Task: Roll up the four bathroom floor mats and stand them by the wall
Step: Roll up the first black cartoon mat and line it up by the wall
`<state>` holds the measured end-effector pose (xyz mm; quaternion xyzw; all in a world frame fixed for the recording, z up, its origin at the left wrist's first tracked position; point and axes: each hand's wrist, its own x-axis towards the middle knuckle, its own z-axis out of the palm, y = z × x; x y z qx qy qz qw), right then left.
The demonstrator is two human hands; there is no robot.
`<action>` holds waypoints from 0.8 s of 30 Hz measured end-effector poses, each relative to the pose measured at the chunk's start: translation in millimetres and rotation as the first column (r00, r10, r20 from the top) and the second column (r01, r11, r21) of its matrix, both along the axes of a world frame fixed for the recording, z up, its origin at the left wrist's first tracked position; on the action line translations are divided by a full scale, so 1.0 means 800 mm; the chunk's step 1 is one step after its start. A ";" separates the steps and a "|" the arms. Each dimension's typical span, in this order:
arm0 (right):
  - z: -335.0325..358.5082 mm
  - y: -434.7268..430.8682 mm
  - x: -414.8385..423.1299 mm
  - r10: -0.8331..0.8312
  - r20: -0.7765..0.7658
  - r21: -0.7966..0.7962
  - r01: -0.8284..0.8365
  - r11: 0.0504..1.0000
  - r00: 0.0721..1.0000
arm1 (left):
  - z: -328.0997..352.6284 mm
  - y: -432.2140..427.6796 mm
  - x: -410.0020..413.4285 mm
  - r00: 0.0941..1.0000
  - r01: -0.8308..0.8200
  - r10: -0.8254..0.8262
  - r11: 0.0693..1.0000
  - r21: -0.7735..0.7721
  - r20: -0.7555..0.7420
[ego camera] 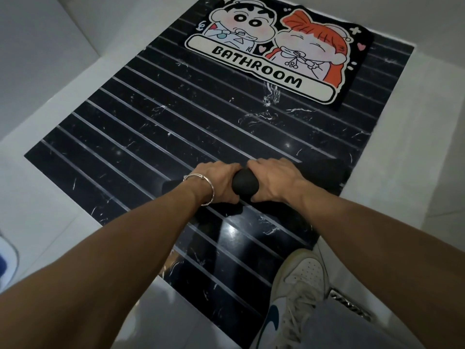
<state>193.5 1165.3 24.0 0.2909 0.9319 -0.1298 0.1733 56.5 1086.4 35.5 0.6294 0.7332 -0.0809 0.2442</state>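
Two mats are in view: one rolled mat, black, at the centre of the frame, and one flat mat with two cartoon figures and the word BATHROOM at the upper middle. Two hands are on the roll, the left hand and the right hand, one at each side of its middle. One bracelet circles the left wrist. One white shoe shows at the lower right, and part of a second shoe at the left edge. One metal drain sits at the lower right.
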 end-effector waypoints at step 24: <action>0.009 0.016 0.007 -0.117 -0.073 0.274 0.133 0.953 0.990 | -0.008 0.045 0.004 0.959 -0.175 0.177 0.984 -0.026 0.222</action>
